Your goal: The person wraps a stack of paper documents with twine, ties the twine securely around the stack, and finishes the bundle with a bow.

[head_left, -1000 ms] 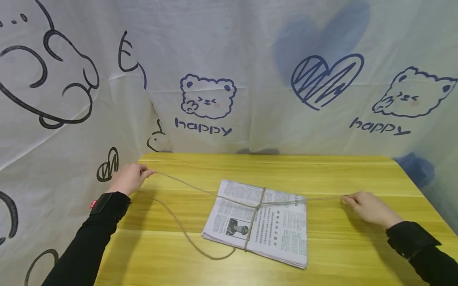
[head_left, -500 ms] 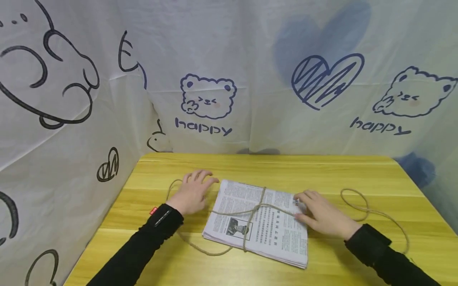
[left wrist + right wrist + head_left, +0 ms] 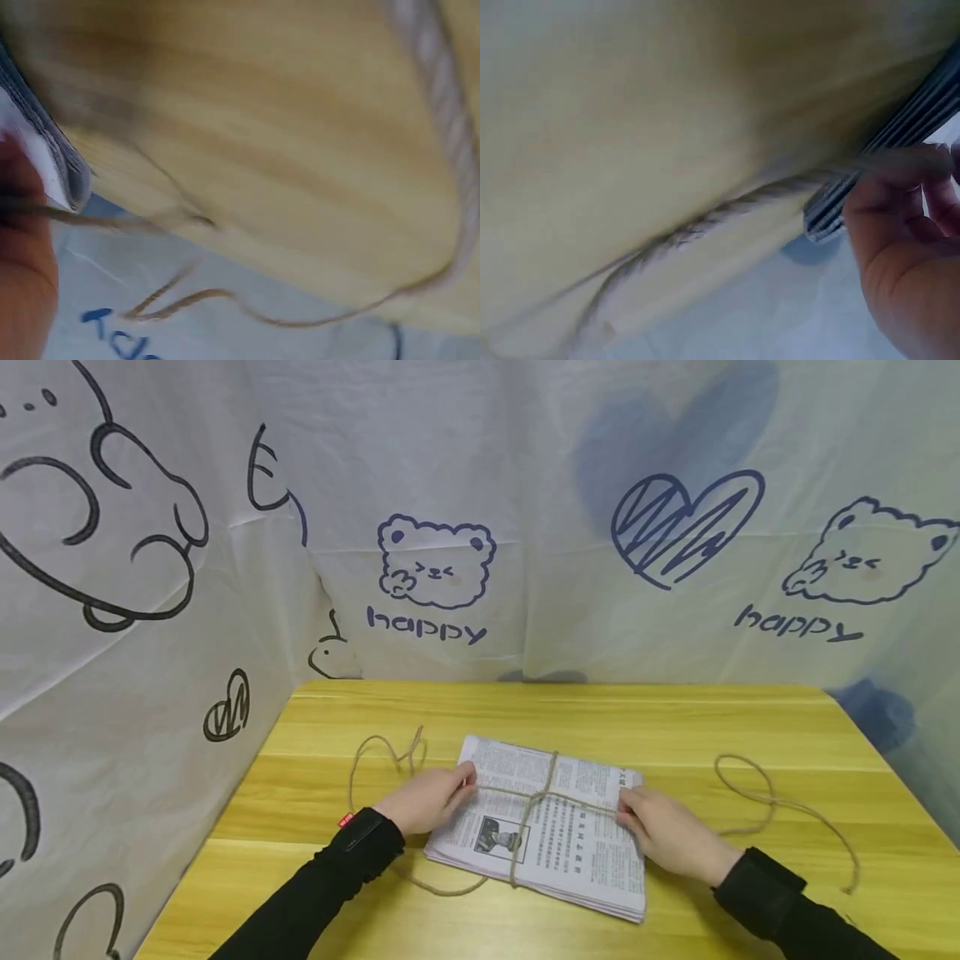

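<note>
A folded stack of newspapers lies at a slant on the table. Brown twine crosses over its top, one strand running front to back and others going out to both sides. At the stack's left edge my left hand pinches the left strand between thumb and fingers. My right hand pinches the right strand at the opposite edge. In the left wrist view, a twine strand comes out of the hand beside the paper edge. Twine also trails from the fingers in the right wrist view.
A loose twine end curls on the yellow wooden table beyond my left hand, and another loops to the right of my right hand. White cloth with drawn bears and hearts hangs behind the table and along its left side.
Both hands have let go of the far twine ends and moved inward to the stack, now pinching the strands near its edges. The twine ends have dropped onto the table.
</note>
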Tool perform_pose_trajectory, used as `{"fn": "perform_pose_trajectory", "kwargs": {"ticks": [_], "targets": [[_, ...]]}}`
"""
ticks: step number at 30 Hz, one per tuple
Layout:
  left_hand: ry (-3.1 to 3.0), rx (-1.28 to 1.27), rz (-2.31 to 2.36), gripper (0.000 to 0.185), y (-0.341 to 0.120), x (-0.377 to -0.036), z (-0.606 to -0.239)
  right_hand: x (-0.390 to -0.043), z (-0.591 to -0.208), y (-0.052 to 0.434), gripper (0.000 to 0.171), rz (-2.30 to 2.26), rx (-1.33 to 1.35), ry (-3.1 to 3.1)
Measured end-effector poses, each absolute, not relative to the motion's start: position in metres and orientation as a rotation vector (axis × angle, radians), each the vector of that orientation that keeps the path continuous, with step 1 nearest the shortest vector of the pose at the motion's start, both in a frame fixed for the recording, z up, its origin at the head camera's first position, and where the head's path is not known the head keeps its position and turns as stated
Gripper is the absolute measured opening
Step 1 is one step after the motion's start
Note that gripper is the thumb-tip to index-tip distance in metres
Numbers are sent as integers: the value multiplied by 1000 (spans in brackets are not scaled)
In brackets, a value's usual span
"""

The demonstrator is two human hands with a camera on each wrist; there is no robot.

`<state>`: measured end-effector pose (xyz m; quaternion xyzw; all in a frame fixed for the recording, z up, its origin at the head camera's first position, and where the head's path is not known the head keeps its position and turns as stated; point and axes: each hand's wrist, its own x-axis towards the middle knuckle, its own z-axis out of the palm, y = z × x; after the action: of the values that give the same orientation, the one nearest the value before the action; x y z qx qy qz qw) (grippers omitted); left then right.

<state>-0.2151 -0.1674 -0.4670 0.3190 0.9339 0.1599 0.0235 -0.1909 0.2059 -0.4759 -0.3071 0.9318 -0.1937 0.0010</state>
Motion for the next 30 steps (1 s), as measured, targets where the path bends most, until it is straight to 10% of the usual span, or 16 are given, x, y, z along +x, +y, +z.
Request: {"fn": "perform_pose_trajectory", "kwargs": {"ticks": [30], "targets": [[2880,524,605,28,-165,-212,-468,-197,-477,217,22,-777,-741,2871]]}}
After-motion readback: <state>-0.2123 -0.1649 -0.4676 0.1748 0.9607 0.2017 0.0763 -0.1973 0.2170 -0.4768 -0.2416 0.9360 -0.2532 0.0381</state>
